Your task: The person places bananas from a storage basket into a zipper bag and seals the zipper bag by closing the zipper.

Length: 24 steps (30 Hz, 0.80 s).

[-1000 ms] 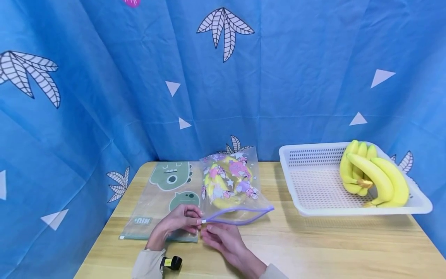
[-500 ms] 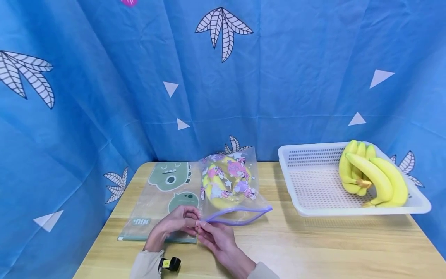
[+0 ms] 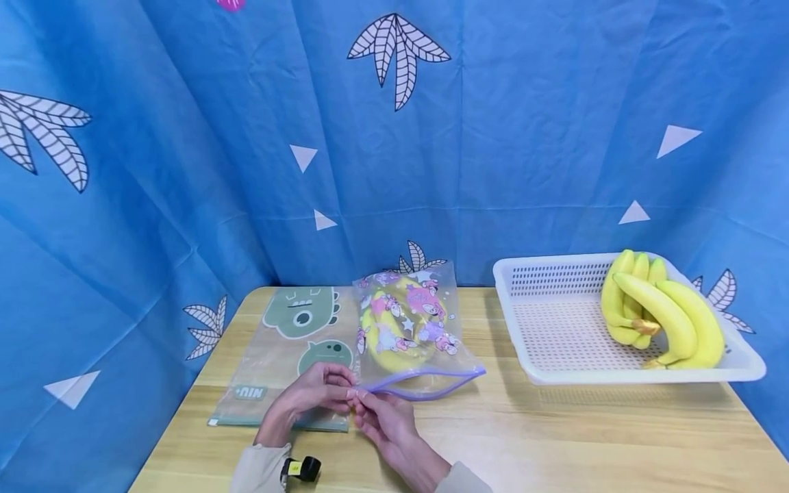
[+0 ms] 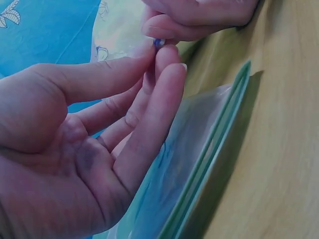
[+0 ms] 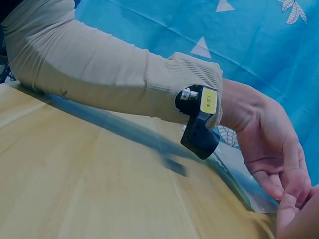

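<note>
A clear zip bag [image 3: 425,352] with pink and purple prints lies at the table's middle, yellow bananas [image 3: 383,348] inside it. Its purple zip edge [image 3: 453,385] gapes toward the right. With thumb and fingertips my left hand [image 3: 314,392] pinches the left corner of that edge. My right hand [image 3: 394,428] meets it there, thumb and finger pinching the same corner. In the left wrist view a small piece of the zip end [image 4: 158,43] shows between the left thumb and fingers [image 4: 149,124]; the fingertips mostly hide it.
Under and left of the hands lies a second clear zip bag [image 3: 249,370] with green dinosaur prints and a green zip edge. A white basket [image 3: 524,329] stands at the right, holding bunches of bananas [image 3: 666,315]. A blue curtain [image 3: 524,137] hangs behind the wooden table [image 3: 592,438].
My right hand has moved slightly left and up, and its fingertips have closed on the bag's corner, covering the white zip slider. My left hand has stayed in place.
</note>
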### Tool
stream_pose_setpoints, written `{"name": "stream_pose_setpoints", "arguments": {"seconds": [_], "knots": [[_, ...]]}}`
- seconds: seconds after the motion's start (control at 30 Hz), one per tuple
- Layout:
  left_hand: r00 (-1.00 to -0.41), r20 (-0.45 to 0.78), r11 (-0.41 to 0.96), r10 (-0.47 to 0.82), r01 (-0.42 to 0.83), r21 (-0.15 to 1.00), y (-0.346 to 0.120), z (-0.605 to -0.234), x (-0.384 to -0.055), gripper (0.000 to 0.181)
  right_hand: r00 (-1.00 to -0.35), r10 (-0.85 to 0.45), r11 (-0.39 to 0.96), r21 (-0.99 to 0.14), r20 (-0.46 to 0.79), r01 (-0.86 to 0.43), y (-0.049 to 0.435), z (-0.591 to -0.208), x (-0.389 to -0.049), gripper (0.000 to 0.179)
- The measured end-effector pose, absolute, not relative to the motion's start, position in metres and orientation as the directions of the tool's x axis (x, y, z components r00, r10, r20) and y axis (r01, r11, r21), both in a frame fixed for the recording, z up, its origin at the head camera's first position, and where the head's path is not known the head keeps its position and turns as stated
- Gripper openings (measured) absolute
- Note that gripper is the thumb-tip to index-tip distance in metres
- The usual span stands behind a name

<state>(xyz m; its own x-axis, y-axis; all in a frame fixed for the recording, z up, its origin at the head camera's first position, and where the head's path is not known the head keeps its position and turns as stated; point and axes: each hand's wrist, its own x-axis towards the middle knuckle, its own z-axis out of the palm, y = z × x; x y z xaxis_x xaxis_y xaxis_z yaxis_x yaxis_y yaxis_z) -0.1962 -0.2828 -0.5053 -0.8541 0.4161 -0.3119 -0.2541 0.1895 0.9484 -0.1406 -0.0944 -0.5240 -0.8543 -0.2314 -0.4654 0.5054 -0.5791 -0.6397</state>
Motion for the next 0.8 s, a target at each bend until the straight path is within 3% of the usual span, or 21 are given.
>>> {"name": "stream_pose_setpoints", "arguments": {"seconds": [0.8], "knots": [[-0.878,-0.290,0.214,0.382,-0.221,0.952,-0.272,-0.498,-0.193,0.016,-0.886,-0.165,-0.585,-0.680,-0.433,0.442,-0.095,-0.524,-0.131,0.020]]}}
